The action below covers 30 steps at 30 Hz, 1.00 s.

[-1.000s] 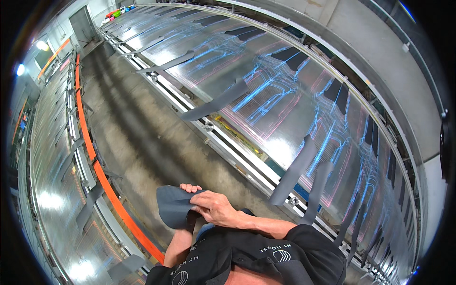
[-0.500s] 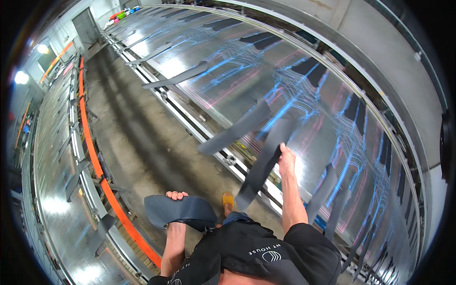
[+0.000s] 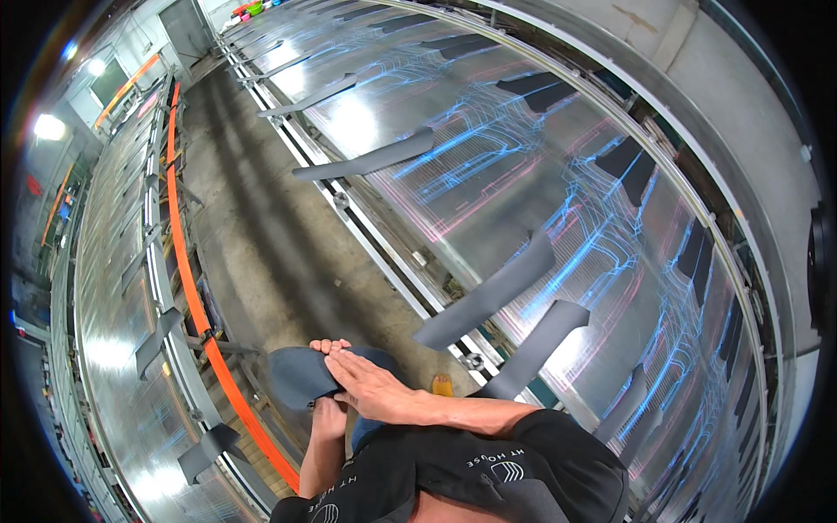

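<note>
Right hand [image 3: 370,390] flat atop grey pieces [image 3: 301,376]; left hand [image 3: 329,417] mostly hidden beneath, grip unclear.

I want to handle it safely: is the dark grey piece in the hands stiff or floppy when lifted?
Probably floppy: the grey piece curves over the left hand beneath. Likely light, since the right hand lies flat on it. Similar strips overhang the shiny table unsupported, suggesting some stiffness.

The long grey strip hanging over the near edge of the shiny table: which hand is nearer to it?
Right. The right hand lies flat on the dark grey stack, closer to the strip; the left hand holds the stack underneath, farther away.
</note>
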Each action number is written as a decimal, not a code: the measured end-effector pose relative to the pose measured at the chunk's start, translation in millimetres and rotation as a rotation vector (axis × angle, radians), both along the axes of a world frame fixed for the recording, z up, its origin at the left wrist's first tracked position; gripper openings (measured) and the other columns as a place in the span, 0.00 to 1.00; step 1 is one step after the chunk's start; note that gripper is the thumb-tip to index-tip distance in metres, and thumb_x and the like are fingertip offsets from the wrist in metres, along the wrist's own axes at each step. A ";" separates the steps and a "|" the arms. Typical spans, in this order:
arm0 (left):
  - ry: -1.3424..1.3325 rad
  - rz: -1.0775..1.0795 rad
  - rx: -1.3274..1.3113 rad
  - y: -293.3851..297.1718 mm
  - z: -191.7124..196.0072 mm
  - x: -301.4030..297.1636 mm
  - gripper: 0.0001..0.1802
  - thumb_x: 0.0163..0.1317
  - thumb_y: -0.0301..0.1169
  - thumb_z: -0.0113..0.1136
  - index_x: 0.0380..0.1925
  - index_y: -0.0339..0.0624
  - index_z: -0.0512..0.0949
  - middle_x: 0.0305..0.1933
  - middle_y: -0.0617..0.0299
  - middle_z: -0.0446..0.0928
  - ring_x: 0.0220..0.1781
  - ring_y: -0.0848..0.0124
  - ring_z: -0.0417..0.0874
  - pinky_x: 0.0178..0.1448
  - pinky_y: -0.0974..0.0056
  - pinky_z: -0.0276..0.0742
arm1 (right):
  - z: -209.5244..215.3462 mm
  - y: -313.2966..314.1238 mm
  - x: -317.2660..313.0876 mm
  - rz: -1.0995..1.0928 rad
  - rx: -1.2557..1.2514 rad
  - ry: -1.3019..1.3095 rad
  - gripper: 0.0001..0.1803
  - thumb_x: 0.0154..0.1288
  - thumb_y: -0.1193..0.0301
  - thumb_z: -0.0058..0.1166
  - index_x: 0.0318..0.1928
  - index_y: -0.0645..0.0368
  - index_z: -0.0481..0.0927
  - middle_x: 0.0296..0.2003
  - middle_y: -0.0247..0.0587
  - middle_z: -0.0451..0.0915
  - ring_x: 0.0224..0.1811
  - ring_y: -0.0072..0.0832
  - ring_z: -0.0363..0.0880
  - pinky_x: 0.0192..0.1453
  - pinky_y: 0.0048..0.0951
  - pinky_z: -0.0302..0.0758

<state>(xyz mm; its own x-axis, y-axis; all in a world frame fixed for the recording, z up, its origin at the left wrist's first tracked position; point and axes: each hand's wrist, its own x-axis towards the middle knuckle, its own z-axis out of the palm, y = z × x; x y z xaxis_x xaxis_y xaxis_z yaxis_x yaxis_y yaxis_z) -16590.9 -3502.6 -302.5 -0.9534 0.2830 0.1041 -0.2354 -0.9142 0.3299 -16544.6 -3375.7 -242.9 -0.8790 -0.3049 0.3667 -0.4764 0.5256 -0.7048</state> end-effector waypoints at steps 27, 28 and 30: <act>-0.097 -0.186 0.186 -109.6 -7.5 -286.0 0.06 0.68 0.31 0.44 0.41 0.43 0.65 0.37 0.62 0.66 0.46 0.66 0.69 0.69 0.60 0.59 | -0.6 76.3 -289.8 -0.851 -1.435 -0.250 0.08 0.68 0.68 0.57 0.39 0.61 0.81 0.34 0.30 0.82 0.35 0.18 0.78 0.40 0.22 0.74; -0.150 -0.120 0.117 -103.3 8.3 -288.2 0.09 0.69 0.36 0.43 0.39 0.43 0.67 0.36 0.62 0.68 0.45 0.66 0.70 0.67 0.59 0.61 | -9.8 100.9 -292.9 -0.930 -1.422 -0.193 0.08 0.68 0.68 0.57 0.39 0.61 0.80 0.34 0.32 0.82 0.35 0.20 0.79 0.40 0.23 0.75; -0.249 0.015 -0.025 -91.6 29.4 -297.7 0.19 0.73 0.47 0.40 0.36 0.44 0.71 0.34 0.61 0.73 0.41 0.65 0.72 0.65 0.58 0.63 | -41.1 149.1 -299.1 -0.996 -1.374 -0.234 0.08 0.69 0.66 0.56 0.38 0.58 0.77 0.33 0.32 0.80 0.33 0.23 0.78 0.39 0.27 0.76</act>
